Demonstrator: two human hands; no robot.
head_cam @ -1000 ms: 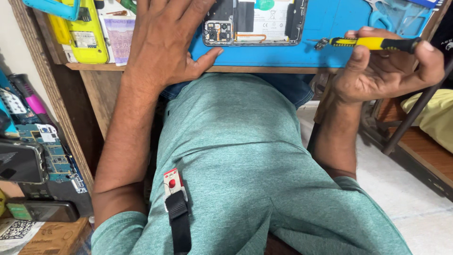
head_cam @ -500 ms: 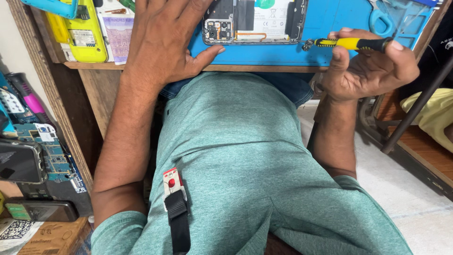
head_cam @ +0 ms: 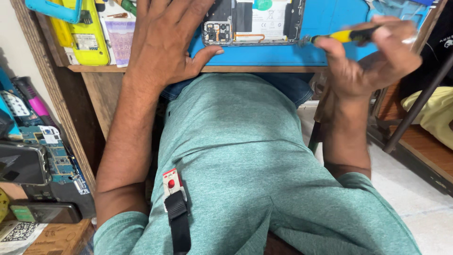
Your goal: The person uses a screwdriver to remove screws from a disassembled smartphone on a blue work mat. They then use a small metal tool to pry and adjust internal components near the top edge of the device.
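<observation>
Two hands worked at the surface's near edge. Left hand (head_cam: 165, 45) lay flat, fingers spread, thumb pressed on the blue mat (head_cam: 264, 54) just beside the opened phone (head_cam: 252, 21), holding nothing. Right hand (head_cam: 373, 59) was closed around a yellow-handled screwdriver (head_cam: 337, 37), blurred, tip at the phone's lower right corner. Phone sat back-off on the mat, camera module toward the left hand. Yellow device (head_cam: 87, 33) lay left, apart.
</observation>
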